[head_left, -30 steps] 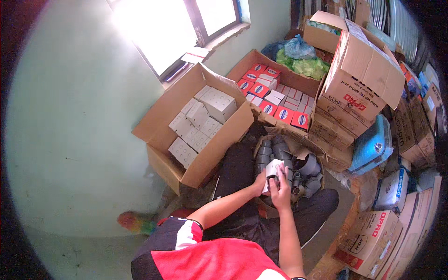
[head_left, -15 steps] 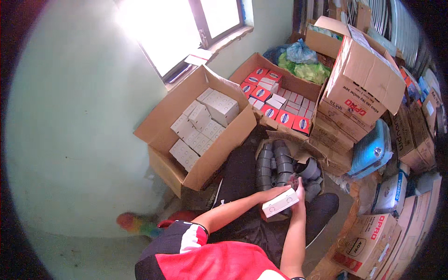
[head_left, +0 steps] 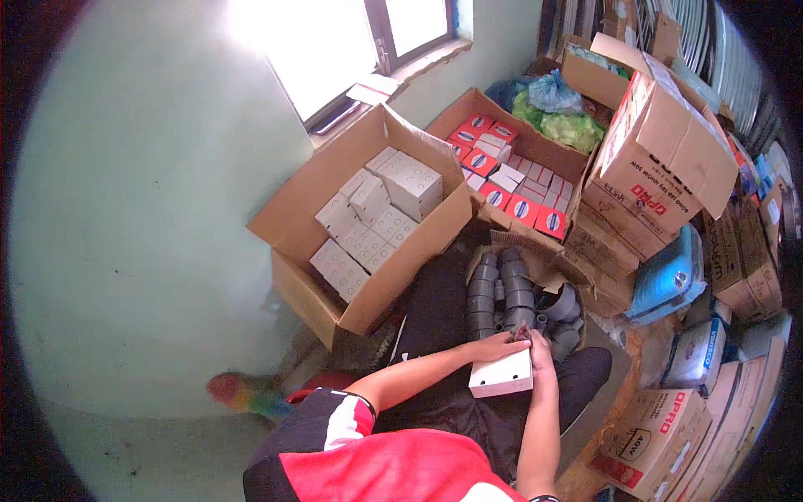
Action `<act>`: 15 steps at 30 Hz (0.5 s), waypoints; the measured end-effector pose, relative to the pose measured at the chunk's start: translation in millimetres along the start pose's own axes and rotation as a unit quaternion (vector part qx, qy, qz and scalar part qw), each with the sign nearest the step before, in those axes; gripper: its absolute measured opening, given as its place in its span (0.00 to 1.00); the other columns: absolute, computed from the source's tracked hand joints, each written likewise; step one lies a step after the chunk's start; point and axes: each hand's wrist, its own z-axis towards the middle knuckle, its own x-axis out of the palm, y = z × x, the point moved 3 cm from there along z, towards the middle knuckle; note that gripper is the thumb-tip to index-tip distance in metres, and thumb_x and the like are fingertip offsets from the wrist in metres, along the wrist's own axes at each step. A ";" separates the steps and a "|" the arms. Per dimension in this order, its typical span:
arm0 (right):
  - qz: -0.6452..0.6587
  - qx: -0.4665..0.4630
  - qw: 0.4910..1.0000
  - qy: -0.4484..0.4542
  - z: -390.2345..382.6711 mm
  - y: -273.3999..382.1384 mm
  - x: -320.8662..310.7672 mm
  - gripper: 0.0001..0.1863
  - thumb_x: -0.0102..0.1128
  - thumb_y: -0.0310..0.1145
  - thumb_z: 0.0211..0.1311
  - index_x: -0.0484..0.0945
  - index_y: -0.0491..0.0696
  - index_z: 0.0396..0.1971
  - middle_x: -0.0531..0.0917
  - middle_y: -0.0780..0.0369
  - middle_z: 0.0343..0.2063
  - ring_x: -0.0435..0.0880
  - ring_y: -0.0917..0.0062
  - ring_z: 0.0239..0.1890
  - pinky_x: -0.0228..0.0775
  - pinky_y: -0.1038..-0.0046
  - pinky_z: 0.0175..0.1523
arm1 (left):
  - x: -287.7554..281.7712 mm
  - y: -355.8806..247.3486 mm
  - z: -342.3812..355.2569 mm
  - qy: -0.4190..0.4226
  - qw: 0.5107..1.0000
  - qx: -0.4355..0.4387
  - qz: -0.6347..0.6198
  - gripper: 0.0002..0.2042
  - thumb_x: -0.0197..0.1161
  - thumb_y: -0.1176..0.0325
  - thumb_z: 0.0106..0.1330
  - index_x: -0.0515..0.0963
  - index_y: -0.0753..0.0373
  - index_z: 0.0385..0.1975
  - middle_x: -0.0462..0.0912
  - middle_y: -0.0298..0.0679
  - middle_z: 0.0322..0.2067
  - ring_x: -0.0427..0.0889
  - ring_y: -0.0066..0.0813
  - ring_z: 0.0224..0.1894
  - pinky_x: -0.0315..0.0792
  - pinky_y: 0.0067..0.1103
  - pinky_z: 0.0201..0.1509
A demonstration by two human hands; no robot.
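Between my hands, above my lap, is a white rectangular electrical back box (head_left: 502,375), its near side facing up toward me with small dark holes along it. My left hand (head_left: 498,345) is closed at its far left edge. Closed along the right side is my right hand (head_left: 542,353). Something small and dark reddish (head_left: 524,332) shows at the fingertips of both hands; I cannot make out what it is. Just beyond the hands, grey plastic pipe fittings (head_left: 481,297) fill a low carton (head_left: 539,248).
At the left, an open carton (head_left: 311,299) holds several stacked white boxes (head_left: 406,186). Behind, another carton (head_left: 577,161) holds red-and-white small boxes (head_left: 523,209). Taped cartons (head_left: 640,188), a blue case (head_left: 669,276) and more boxes line the right. A multicoloured duster (head_left: 251,391) lies left.
The white box has turned in my hands from a slant to nearly level, its circle-marked face no longer toward me. My left hand has shifted slightly. The whole view has moved a little.
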 end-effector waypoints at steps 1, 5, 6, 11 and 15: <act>-0.015 -0.020 1.000 -0.005 -1.1 1.2 -3.1 0.21 0.59 0.54 0.80 0.85 0.49 0.47 0.89 0.64 0.39 0.87 0.77 0.39 0.80 0.70 0.46 | 2.5 0.3 1.1 0.021 1.000 0.004 -0.010 0.31 0.53 0.35 0.81 0.76 0.59 0.63 0.85 0.33 0.43 0.82 0.19 0.38 0.77 0.22 0.41; -0.077 0.025 0.992 -0.096 3.8 6.0 -10.0 0.33 0.55 0.63 0.80 0.82 0.45 0.57 0.89 0.61 0.46 0.88 0.73 0.47 0.80 0.70 0.56 | 8.1 2.1 11.9 -0.066 0.982 0.068 -0.161 0.19 0.59 0.52 0.83 0.76 0.60 0.62 0.86 0.30 0.44 0.81 0.18 0.38 0.77 0.22 0.42; -0.027 0.001 0.998 -0.054 5.8 9.8 -3.7 0.35 0.53 0.65 0.80 0.81 0.44 0.60 0.89 0.60 0.50 0.87 0.72 0.50 0.78 0.69 0.59 | 5.0 0.8 15.4 -0.110 0.972 0.123 -0.170 0.19 0.59 0.54 0.83 0.76 0.59 0.62 0.85 0.30 0.43 0.80 0.18 0.38 0.77 0.22 0.42; 0.134 -0.007 0.991 -0.022 -12.6 34.7 22.9 0.46 0.46 0.72 0.77 0.75 0.42 0.69 0.87 0.55 0.58 0.86 0.67 0.58 0.74 0.65 0.68 | -22.7 7.8 33.1 -0.236 0.936 0.175 -0.194 0.17 0.60 0.61 0.81 0.77 0.60 0.64 0.85 0.30 0.43 0.81 0.20 0.41 0.77 0.24 0.46; 0.187 -0.042 0.979 0.069 -48.0 57.1 40.3 0.46 0.43 0.75 0.77 0.82 0.43 0.62 0.88 0.58 0.56 0.86 0.70 0.58 0.77 0.64 0.65 | -57.1 25.0 34.4 -0.372 0.896 0.028 -0.242 0.19 0.62 0.56 0.79 0.80 0.62 0.60 0.86 0.36 0.42 0.85 0.27 0.42 0.79 0.27 0.48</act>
